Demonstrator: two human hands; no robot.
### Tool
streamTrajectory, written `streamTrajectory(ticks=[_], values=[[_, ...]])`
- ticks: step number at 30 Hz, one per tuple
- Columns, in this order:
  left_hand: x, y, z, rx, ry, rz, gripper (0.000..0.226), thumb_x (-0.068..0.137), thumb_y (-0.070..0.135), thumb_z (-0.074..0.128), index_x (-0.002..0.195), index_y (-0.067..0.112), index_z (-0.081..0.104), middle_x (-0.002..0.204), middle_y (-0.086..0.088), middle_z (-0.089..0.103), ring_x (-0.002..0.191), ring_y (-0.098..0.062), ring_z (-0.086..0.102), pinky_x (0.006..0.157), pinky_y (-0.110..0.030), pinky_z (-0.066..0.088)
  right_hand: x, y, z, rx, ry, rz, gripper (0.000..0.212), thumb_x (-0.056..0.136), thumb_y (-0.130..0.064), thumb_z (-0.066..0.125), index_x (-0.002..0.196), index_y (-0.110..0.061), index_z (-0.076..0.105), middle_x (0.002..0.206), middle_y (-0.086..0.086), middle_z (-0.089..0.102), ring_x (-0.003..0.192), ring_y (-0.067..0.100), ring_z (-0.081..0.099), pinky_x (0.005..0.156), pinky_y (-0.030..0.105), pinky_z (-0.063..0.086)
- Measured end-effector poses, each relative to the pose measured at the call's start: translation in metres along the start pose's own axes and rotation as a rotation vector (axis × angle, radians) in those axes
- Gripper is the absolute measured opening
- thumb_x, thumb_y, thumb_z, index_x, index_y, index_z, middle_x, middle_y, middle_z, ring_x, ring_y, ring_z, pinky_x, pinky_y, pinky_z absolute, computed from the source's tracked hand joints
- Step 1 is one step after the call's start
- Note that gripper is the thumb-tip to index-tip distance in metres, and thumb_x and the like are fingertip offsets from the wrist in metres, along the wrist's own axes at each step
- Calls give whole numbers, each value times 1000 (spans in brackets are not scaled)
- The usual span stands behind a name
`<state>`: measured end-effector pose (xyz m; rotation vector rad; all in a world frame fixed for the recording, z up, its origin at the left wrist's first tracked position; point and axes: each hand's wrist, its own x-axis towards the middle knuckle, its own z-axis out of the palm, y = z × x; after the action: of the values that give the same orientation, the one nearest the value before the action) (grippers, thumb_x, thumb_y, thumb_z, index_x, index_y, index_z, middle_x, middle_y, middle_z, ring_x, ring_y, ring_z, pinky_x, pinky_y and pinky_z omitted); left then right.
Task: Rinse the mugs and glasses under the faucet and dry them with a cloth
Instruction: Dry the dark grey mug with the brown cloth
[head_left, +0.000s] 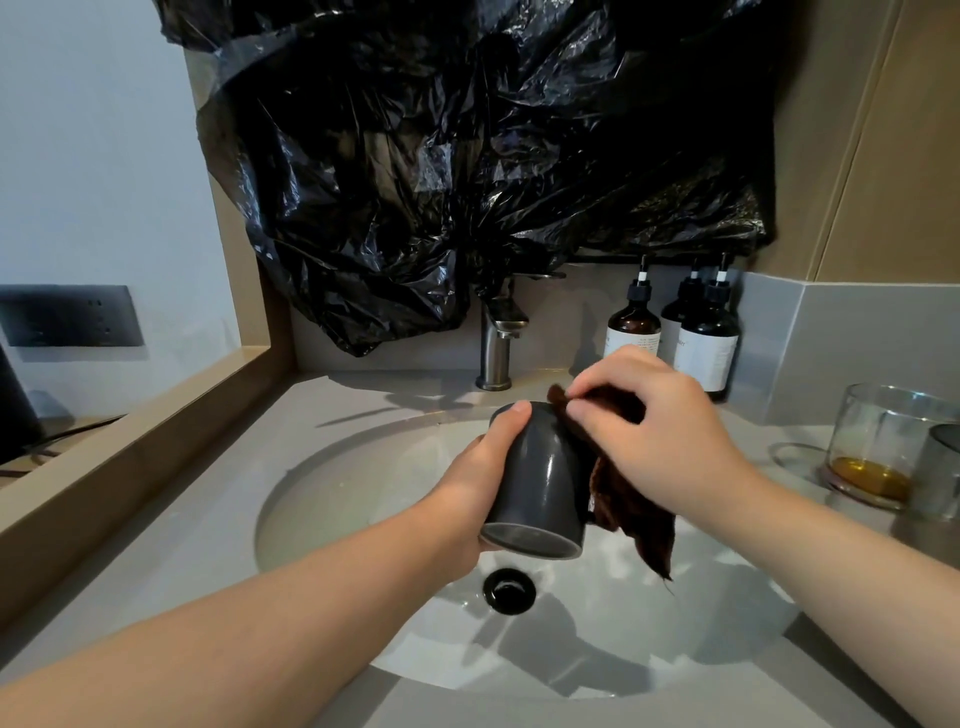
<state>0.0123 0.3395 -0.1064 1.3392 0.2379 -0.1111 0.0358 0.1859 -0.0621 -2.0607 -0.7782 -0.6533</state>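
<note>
Left hand (475, 486): clamped around the dark mug, thumb near the far rim.
Mug (543, 483): dark grey, glossy, cylindrical; tilted with its base toward the camera, held above the sink basin.
Cloth (631, 499): dark brown; pressed against the mug's right side, one corner hanging down over the basin.
Right hand (657, 423): fingers pinched on the cloth at the mug's far rim.
Sink (337, 509): pale oval basin, wet, with a black drain (509, 591).
Faucet (497, 345): brushed metal, behind the basin; no water visible.
Counter (171, 545): light grey stone.
Wall: black plastic sheet (467, 156) above the faucet.
Bottles (675, 332): three dark pump bottles, right of the faucet.
Glass (878, 447): clear, amber liquid at the bottom, standing on the counter at far right.
</note>
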Motion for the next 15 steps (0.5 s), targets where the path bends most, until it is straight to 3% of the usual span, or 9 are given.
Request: streamTrajectory(ticks=[3,6,8,13,15], values=[[0,0,0,-12,16,18,57,79,66,56,112,21,62,95,-10,73,78,-26,70,66,-34,56,-11,-2,12,-97,-117,-234,4,79,-19,69,82,-22,69,87,-16,53,82,3,53,76,21,43],[2,3,-5,-64,45,13,58,79,68,52,99,17,68,76,-8,71,65,-23,67,60,-29,51,-19,-9,18,-40,-298,-284,3,76,-25,66,79,-26,67,85,-21,50,78,4,54,70,25,44],[4,4,-7,-76,57,-7,60,78,70,52,97,15,69,75,-8,72,65,-24,67,62,-30,51,-19,-11,20,-9,-336,-293,2,76,-25,67,77,-25,68,84,-20,51,77,5,54,70,25,44],[2,1,-1,-82,-17,14,51,78,65,57,100,19,66,83,-8,74,75,-25,70,72,-36,56,-6,4,12,5,-2,-161,9,79,-10,72,76,-17,67,83,-11,56,81,5,56,76,20,43],[0,-1,1,-80,-20,9,53,77,65,59,102,19,65,86,-9,75,79,-26,71,77,-38,57,-5,7,10,5,46,-91,9,80,-10,71,76,-17,67,83,-11,57,82,5,56,76,23,44]])
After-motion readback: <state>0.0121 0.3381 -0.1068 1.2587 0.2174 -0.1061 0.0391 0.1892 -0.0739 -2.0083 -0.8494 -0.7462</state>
